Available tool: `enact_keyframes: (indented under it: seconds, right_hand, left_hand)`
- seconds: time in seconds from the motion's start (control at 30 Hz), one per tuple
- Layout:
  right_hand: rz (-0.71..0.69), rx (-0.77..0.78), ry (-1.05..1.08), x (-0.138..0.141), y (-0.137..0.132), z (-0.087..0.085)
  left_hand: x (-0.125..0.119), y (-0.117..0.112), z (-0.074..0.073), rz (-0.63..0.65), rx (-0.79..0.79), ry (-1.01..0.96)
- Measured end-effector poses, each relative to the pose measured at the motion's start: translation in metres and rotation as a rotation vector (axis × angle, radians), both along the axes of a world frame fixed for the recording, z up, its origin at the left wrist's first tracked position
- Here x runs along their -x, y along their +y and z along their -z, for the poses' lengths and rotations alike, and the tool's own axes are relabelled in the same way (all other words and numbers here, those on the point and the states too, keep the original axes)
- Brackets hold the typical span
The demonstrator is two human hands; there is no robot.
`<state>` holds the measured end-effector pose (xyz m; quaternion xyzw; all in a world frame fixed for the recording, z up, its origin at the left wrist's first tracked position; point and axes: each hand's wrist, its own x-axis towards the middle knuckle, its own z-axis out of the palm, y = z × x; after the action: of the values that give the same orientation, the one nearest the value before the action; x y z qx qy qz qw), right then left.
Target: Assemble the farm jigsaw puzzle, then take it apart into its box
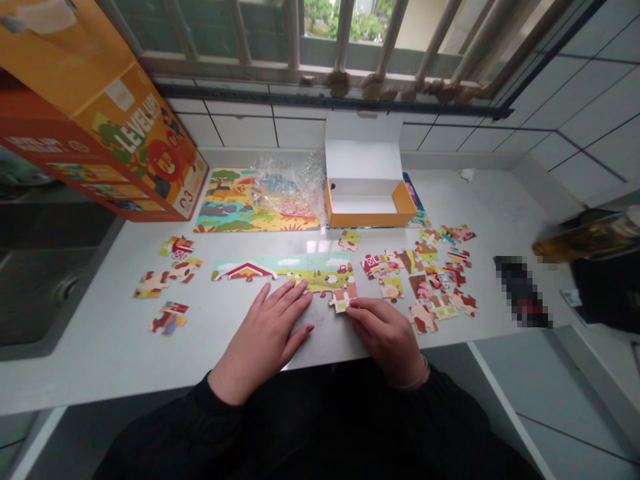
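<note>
A strip of joined jigsaw pieces (295, 268) lies on the counter, showing a red barn roof, sheep and a small tractor. My right hand (383, 333) pinches a jigsaw puzzle piece (342, 301) with a white fence, against the strip's lower right edge; whether it is fully locked in, I cannot tell. With fingers stretched out, my left hand (270, 327) rests flat, its fingertips at the strip's lower edge. To the right lies a cluster of loose puzzle pieces (425, 285). Several more loose pieces (156, 283) are at the left.
An open orange-and-white box (370, 208) stands at the back beside an animal-scene puzzle board (225, 203) under crinkled clear plastic (293, 183). A tall orange box (145, 147) stands back left, near a dark sink (50, 267). At right are a blurred dark object (523, 293) and a bottle (580, 243).
</note>
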<state>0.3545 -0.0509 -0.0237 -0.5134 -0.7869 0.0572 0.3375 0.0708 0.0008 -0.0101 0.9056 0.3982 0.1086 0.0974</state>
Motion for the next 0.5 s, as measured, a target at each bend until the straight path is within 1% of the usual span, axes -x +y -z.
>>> enact_keyframes:
  seconds: [0.17,0.3,0.43,0.5]
  right_hand:
    - [-0.014,0.042,-0.043,0.000,0.006,-0.002]
    - [-0.014,0.038,-0.046,-0.002,0.005,0.000]
    - [-0.031,-0.026,-0.037,-0.002,-0.001,0.002]
    - [-0.077,-0.076,-0.038,-0.002,-0.004,0.000]
  left_hand:
    - [-0.001,0.000,-0.002,-0.009,0.011,-0.020]
    - [-0.002,0.001,-0.001,-0.016,0.014,-0.035]
    - [0.000,0.002,-0.001,-0.009,0.004,-0.027]
    - [0.001,0.001,-0.001,-0.007,-0.024,-0.042]
